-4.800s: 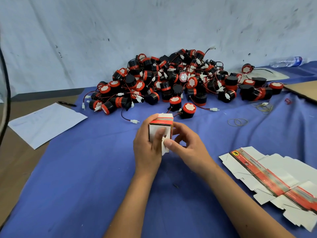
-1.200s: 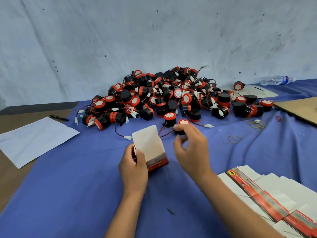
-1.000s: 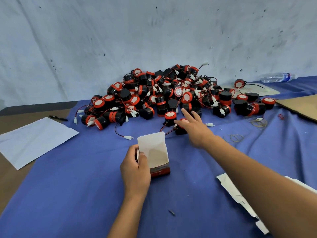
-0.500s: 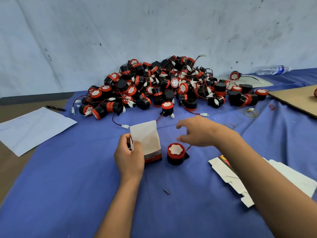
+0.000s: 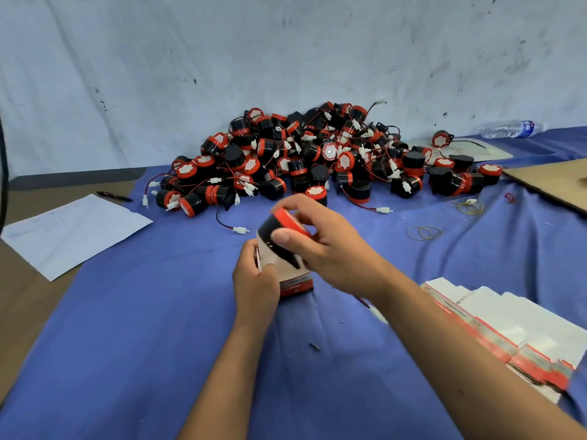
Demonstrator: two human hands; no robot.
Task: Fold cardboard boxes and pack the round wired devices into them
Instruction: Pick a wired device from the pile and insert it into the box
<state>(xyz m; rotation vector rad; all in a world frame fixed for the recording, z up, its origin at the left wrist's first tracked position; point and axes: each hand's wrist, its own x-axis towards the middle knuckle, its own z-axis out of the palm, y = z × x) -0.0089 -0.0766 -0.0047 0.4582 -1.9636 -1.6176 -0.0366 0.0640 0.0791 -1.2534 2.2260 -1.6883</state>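
right hand (image 5: 330, 249) lifted device (image 5: 279, 228) over box (image 5: 293, 279)

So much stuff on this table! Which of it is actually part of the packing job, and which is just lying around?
Part of the job:
- round wired device gripped by the right hand
- small box held by the left hand
- pile of devices
- flat unfolded boxes

Just lying about:
- sheet of paper
- pen
- water bottle
- rubber bands
- cardboard sheet
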